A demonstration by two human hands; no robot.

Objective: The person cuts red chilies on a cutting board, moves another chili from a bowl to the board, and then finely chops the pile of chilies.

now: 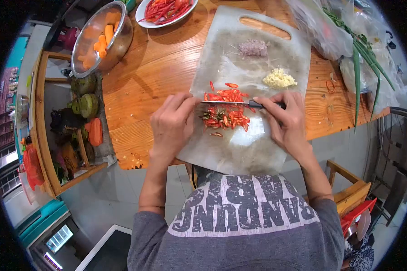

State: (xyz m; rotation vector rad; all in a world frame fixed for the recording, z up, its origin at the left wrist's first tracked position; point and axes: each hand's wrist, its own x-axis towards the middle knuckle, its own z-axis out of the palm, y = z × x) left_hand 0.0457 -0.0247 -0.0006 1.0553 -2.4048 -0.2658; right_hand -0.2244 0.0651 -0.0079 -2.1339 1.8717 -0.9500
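A kitchen knife [226, 102] lies crosswise over sliced red chilies [228, 119] on a worn cutting board [210, 153]. My right hand [289, 119] is closed on its black handle. At the other end, my left hand [172, 124] has its fingers pinched together at the knife's tip. Chili slices lie on both sides of the blade, with some darker green pieces among those nearer me. Farther up the board are a heap of minced garlic [279, 78] and a small pile of chopped shallot [253, 47].
On the wooden table [144, 99], a metal bowl [124, 45] of peeled carrots stands at the far left. Beside it is a white plate [144, 20] of red chilies. Plastic bags [325, 38] and green onions [366, 52] lie at the right. Left of the table, a wooden-framed shelf [43, 113] holds vegetables.
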